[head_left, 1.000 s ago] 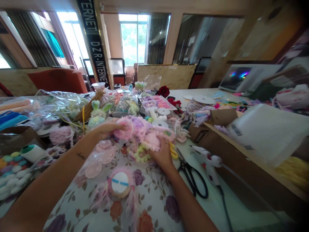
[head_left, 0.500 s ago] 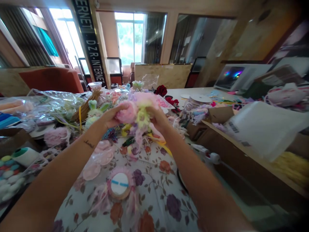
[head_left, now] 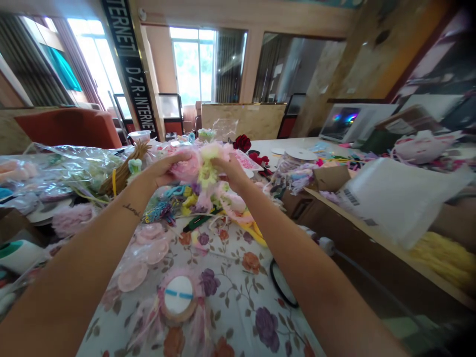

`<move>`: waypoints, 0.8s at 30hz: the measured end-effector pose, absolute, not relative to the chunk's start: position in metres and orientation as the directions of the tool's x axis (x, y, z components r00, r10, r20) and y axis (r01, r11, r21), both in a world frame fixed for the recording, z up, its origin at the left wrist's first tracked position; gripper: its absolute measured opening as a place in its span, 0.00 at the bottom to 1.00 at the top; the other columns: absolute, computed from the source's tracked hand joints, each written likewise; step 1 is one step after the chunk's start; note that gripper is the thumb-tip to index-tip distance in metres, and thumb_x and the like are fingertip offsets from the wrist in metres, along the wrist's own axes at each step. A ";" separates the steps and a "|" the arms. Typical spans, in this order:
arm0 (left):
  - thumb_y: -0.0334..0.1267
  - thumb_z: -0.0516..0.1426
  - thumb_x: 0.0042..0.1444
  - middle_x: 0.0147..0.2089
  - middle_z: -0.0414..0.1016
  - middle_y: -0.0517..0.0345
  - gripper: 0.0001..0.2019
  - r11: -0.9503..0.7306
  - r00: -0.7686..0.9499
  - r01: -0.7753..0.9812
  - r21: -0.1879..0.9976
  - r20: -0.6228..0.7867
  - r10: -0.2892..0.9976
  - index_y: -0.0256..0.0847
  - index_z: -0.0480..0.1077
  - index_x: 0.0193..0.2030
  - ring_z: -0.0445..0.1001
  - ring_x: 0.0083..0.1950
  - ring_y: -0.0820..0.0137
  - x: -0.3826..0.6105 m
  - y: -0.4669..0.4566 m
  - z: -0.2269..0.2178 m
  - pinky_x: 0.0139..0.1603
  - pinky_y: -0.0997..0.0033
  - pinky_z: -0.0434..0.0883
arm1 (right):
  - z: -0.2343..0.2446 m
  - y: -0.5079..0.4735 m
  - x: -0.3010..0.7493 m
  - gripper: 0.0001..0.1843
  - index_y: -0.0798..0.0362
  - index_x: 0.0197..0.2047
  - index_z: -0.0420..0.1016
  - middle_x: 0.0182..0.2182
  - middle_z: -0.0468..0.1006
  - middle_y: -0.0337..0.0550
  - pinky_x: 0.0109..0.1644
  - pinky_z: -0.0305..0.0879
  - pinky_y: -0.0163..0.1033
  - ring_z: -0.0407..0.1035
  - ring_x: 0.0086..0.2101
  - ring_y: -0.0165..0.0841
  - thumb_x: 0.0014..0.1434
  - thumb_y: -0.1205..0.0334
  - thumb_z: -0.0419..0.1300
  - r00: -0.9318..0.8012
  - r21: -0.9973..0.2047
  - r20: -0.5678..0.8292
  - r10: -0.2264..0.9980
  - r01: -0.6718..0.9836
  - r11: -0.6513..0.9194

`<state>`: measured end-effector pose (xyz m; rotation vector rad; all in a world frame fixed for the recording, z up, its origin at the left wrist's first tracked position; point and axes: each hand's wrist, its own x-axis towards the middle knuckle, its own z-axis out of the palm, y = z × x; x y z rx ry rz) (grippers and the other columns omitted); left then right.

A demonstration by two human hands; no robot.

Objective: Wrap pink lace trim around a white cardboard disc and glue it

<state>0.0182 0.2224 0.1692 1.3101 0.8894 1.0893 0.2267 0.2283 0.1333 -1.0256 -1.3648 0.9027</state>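
Over the far part of the table, both hands hold a fluffy pink-and-yellow craft piece [head_left: 208, 174] with soft ends hanging below. My left hand [head_left: 167, 169] has its fingers closed round the pink side. On the yellow side, my right hand [head_left: 229, 171] grips with the fingertips partly buried in fluff. Below lie blue beaded strands [head_left: 161, 207] and a dark green tool [head_left: 198, 222], its kind unclear. Nearer to me, a round pink-frilled piece [head_left: 179, 296] shows a white back with two blue strips, and ribbons spread from it.
Pale pink round pieces [head_left: 134, 275] lie left on the flowered cloth [head_left: 238, 282]. A black ring [head_left: 281, 285] rests beside my right forearm. On the right stands a cardboard box [head_left: 357, 238] under a white plastic bag [head_left: 403, 198]. Clear wrapping [head_left: 78, 166] and a dark red flower [head_left: 242, 143] are farther back.
The view has turned slightly. Both hands have risen a little with the fluffy piece, uncovering more of the blue beaded strands and the green tool below. Their grip looks much the same.
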 end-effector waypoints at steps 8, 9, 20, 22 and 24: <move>0.42 0.70 0.35 0.35 0.79 0.54 0.21 0.112 0.253 0.041 0.993 -0.119 0.960 0.36 0.76 0.38 0.77 0.34 0.68 0.005 0.228 0.111 0.37 0.72 0.75 | 0.088 0.228 0.232 0.40 0.60 0.60 0.62 0.54 0.69 0.56 0.49 0.68 0.43 0.68 0.50 0.43 0.45 0.56 0.68 -0.164 -0.780 0.201 0.966 0.569 0.259; 0.42 0.70 0.35 0.35 0.79 0.54 0.22 0.116 0.260 0.071 0.991 -0.131 0.957 0.36 0.75 0.38 0.76 0.34 0.68 0.004 0.228 0.110 0.35 0.72 0.74 | 0.088 0.228 0.232 0.39 0.60 0.60 0.63 0.54 0.70 0.55 0.50 0.67 0.43 0.68 0.50 0.43 0.46 0.56 0.67 -0.197 -0.734 0.196 0.961 0.621 0.276; 0.44 0.66 0.37 0.37 0.76 0.56 0.23 -0.082 0.352 0.598 0.797 -0.169 0.921 0.38 0.71 0.41 0.74 0.42 0.59 0.013 0.206 0.072 0.41 0.65 0.71 | 0.072 0.180 0.205 0.42 0.68 0.65 0.56 0.57 0.65 0.71 0.58 0.54 0.58 0.59 0.57 0.57 0.49 0.67 0.65 -0.318 -0.161 0.163 0.934 0.925 0.343; 0.44 0.66 0.35 0.36 0.76 0.56 0.23 -0.142 0.344 0.641 0.754 -0.117 0.932 0.38 0.71 0.40 0.73 0.43 0.56 0.011 0.204 0.070 0.44 0.63 0.70 | 0.073 0.169 0.202 0.43 0.71 0.65 0.54 0.57 0.64 0.73 0.57 0.55 0.59 0.58 0.57 0.58 0.50 0.66 0.65 -0.282 -0.122 0.178 0.943 0.944 0.306; 0.44 0.65 0.37 0.41 0.75 0.53 0.25 -0.242 0.362 0.684 0.688 -0.032 0.932 0.38 0.70 0.44 0.73 0.47 0.54 0.006 0.204 0.072 0.49 0.60 0.69 | 0.074 0.159 0.203 0.45 0.73 0.66 0.53 0.58 0.63 0.73 0.57 0.57 0.57 0.57 0.57 0.56 0.50 0.63 0.65 -0.254 -0.103 0.191 0.948 0.956 0.277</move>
